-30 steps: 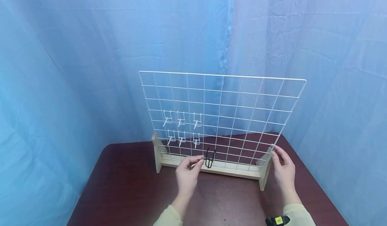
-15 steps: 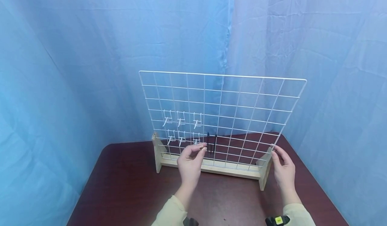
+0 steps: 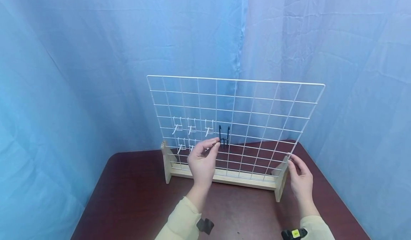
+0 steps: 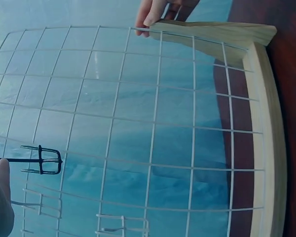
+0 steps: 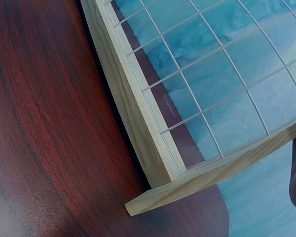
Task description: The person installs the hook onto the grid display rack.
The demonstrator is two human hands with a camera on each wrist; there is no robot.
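Between thumb and fingers my left hand [image 3: 203,161] pinches the stem of a black wire hook [image 3: 224,136]. In the left wrist view the black hook [image 4: 50,160] shows its two prongs and cross bar close to the white wire grid [image 4: 153,123]; whether it touches the wires I cannot tell. My right hand [image 3: 301,179] grips the grid's right edge where it meets the wooden end piece. Several white hooks [image 3: 192,128] hang on the left half of the grid in two rows, the lower ones partly behind my left hand.
A pale wooden stand [image 3: 244,183] with two upright end pieces carries the grid on a dark red-brown table [image 3: 135,197]. Blue curtains [image 3: 96,54] hang behind and on both sides. A dark band with a yellow tag [image 3: 294,234] sits at the right wrist.
My left hand has risen along the grid, bringing the black hook up from near the wooden base to beside the upper row of white hooks. The right hand has stayed in place.
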